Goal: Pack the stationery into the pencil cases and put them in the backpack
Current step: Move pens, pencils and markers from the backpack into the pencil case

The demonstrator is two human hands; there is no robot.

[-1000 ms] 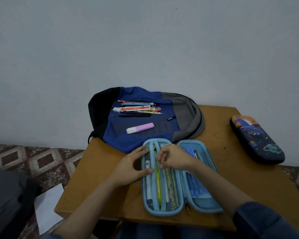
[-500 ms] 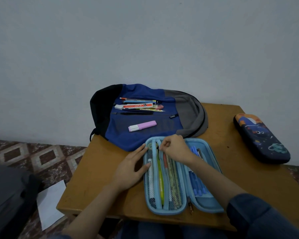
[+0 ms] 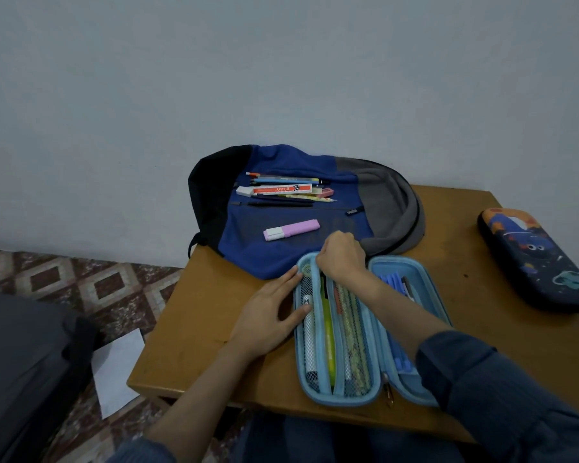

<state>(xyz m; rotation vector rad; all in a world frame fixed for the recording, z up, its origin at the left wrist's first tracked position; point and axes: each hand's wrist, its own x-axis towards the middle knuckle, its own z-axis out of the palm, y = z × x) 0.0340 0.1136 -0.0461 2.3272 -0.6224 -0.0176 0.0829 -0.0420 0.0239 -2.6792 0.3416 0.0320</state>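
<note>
Open light-blue pencil case (image 3: 319, 349) sat at the brown worktop's (image 3: 198, 329) near edge. Left hand (image 3: 268, 315) lay flat against its rim; right hand (image 3: 341, 259) curled over its far end, grip hidden.

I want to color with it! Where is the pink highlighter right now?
In the head view, the pink highlighter lies on the blue backpack, below the pile of pens and just beyond the right hand.

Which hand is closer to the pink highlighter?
Right. The right hand is just short of the highlighter, at the pencil case's far end; the left hand rests farther back, at the case's left edge.
</note>
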